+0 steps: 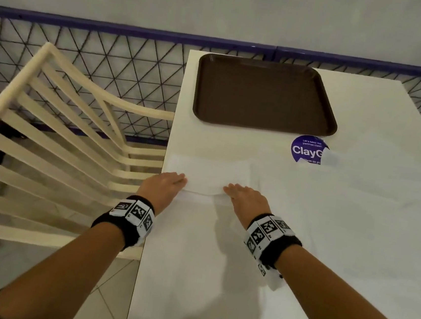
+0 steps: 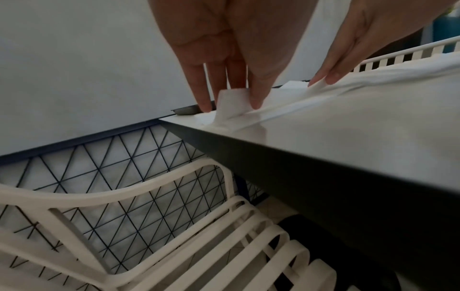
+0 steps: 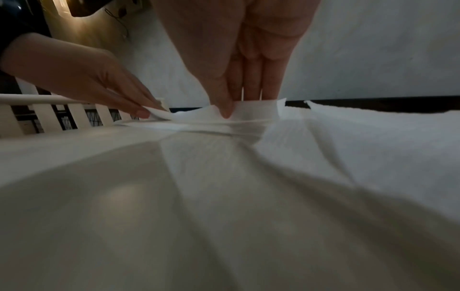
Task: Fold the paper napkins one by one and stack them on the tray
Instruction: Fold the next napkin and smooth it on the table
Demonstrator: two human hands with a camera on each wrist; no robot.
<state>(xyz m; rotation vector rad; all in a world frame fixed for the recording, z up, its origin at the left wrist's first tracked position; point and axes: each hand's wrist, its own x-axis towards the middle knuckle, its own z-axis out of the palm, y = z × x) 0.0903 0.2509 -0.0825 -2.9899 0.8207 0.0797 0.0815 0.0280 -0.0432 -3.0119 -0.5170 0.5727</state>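
White worktop (image 1: 354,230) is carrying everything: I'm pinching the thin white paper napkin's (image 1: 207,175) near edge with my left hand (image 1: 165,184) and right hand (image 1: 245,198), lifting it to fold evenly; the brown plastic tray (image 1: 265,94) is waiting beyond, bare.

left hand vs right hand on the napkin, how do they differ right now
The left hand pinches the napkin at its left corner by the table edge; the right hand pinches its right corner, further in. In the left wrist view the left hand's corner stands lifted; in the right wrist view the right hand's corner also curls up. Both grip the near edge, fingers pointing toward the tray.
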